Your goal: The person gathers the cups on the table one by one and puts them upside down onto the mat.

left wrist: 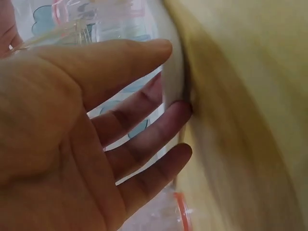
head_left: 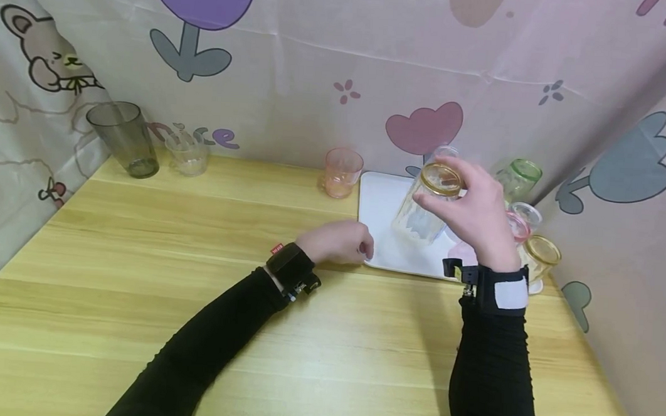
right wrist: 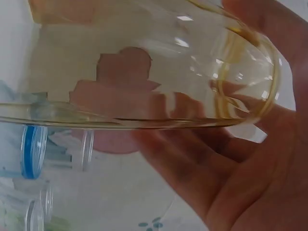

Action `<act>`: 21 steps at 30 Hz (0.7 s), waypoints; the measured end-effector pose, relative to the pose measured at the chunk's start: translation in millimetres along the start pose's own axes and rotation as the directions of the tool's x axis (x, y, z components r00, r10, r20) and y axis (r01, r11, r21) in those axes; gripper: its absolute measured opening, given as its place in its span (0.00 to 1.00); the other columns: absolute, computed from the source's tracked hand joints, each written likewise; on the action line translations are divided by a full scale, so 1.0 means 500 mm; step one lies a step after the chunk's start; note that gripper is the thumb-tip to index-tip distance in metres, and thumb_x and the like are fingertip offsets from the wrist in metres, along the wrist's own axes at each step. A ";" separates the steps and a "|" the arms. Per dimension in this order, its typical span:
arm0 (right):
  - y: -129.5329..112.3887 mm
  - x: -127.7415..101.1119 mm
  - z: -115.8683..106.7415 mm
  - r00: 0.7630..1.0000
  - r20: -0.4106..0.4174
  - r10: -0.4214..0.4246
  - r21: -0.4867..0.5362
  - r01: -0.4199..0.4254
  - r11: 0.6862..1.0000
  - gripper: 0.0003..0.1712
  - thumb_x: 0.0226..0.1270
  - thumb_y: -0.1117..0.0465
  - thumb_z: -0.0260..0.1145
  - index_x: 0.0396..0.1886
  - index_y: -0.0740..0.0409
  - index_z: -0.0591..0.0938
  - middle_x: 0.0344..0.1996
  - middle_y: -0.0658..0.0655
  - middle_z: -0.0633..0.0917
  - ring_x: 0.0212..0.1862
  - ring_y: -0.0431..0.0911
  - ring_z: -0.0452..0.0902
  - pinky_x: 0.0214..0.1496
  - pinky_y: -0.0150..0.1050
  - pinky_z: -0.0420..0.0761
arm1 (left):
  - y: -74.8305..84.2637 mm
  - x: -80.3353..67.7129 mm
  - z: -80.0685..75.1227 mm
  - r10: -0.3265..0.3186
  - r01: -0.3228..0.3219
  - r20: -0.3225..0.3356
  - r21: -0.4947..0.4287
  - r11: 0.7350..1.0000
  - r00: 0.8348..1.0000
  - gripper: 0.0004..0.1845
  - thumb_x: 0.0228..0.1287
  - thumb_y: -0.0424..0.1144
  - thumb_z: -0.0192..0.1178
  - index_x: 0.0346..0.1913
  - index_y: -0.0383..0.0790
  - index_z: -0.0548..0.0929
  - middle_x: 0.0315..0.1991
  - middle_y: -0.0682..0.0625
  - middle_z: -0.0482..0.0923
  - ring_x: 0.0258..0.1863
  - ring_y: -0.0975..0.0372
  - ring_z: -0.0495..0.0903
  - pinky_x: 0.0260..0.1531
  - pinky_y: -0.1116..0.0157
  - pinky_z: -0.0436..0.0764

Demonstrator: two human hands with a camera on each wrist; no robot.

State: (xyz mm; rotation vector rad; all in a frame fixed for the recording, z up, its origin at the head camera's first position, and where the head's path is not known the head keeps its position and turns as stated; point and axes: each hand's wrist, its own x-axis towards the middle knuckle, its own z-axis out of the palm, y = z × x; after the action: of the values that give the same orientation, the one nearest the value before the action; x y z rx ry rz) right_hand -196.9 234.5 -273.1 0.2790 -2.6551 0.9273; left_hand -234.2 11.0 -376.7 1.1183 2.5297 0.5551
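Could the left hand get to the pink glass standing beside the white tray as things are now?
Probably yes. The left hand rests at the white tray's near left edge and holds nothing, and the bare tabletop lies between it and the pink glass. The right hand, holding the gold-rimmed glass, is off to the side.

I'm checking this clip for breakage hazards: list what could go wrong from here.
1. The right hand holds the gold-rimmed glass tilted in the air above the white tray; a slip could drop it.
2. Other glasses crowd the tray's right side, so lowering it there might knock them.
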 end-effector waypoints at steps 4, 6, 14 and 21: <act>0.014 0.001 -0.016 0.994 0.104 0.046 -0.026 -0.043 0.999 0.40 0.61 0.47 0.78 0.71 0.50 0.77 0.67 0.61 0.78 0.66 0.57 0.72 0.62 0.59 0.74 | 0.004 0.001 0.007 -0.005 0.005 -0.013 0.018 1.000 1.000 0.07 0.67 0.30 0.65 0.38 0.44 0.91 0.40 0.52 0.85 0.41 0.62 0.80 0.47 0.66 0.80; 0.022 0.002 -0.023 0.987 0.148 0.064 -0.055 -0.056 0.997 0.41 0.61 0.46 0.78 0.72 0.52 0.77 0.69 0.61 0.77 0.69 0.59 0.71 0.65 0.62 0.72 | 0.005 0.001 0.008 -0.015 0.015 -0.016 0.021 1.000 1.000 0.06 0.67 0.30 0.65 0.38 0.44 0.91 0.40 0.53 0.86 0.41 0.62 0.80 0.46 0.67 0.80; 0.046 0.004 -0.033 0.941 0.306 0.146 -0.184 -0.092 0.979 0.42 0.63 0.42 0.76 0.73 0.48 0.74 0.64 0.66 0.80 0.63 0.65 0.76 0.59 0.66 0.76 | 0.004 0.001 0.008 -0.029 0.030 -0.025 0.020 0.999 0.999 0.06 0.67 0.31 0.66 0.37 0.45 0.91 0.38 0.54 0.86 0.40 0.62 0.80 0.45 0.67 0.79; 0.060 0.007 -0.031 0.910 0.378 0.174 -0.179 -0.113 0.977 0.40 0.64 0.47 0.76 0.72 0.53 0.73 0.65 0.69 0.79 0.65 0.66 0.74 0.60 0.66 0.76 | 0.004 0.001 0.007 -0.027 0.027 -0.021 0.017 0.999 0.999 0.07 0.66 0.30 0.65 0.37 0.44 0.91 0.37 0.53 0.86 0.40 0.62 0.79 0.43 0.66 0.79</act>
State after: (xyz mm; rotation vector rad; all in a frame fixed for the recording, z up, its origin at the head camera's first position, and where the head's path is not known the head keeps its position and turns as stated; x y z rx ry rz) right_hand -204.9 267.1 -277.6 0.2574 -3.1359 0.7672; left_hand -231.6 13.5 -378.8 1.0880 2.5689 0.5414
